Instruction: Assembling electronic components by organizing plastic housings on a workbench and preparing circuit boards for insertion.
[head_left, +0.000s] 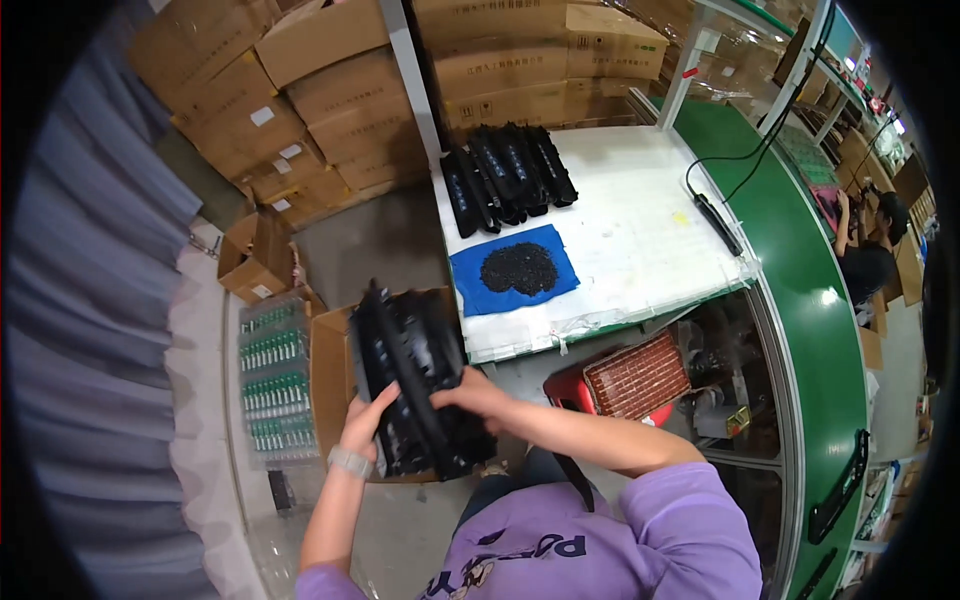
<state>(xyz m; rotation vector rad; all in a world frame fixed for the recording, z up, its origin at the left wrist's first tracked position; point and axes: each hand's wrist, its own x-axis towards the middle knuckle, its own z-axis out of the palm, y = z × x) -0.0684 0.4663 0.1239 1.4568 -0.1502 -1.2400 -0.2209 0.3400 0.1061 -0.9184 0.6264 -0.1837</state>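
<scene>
A stack of long black plastic parts is held up in front of me. My left hand grips its near left side, the thumb lying along the edge. From the right, my right hand closes around the same stack. Beneath it stands an open cardboard box, its inside largely hidden by the parts. More long black parts lie side by side on the white-topped table. Nearer on the table, a heap of small black pieces, too small to tell apart, rests on a blue cloth.
A black corded pen-shaped tool lies at the table's right. Clear trays of green-topped pieces stand left of the box. A red bin sits below the table. Stacked cartons line the back. Another person sits far right.
</scene>
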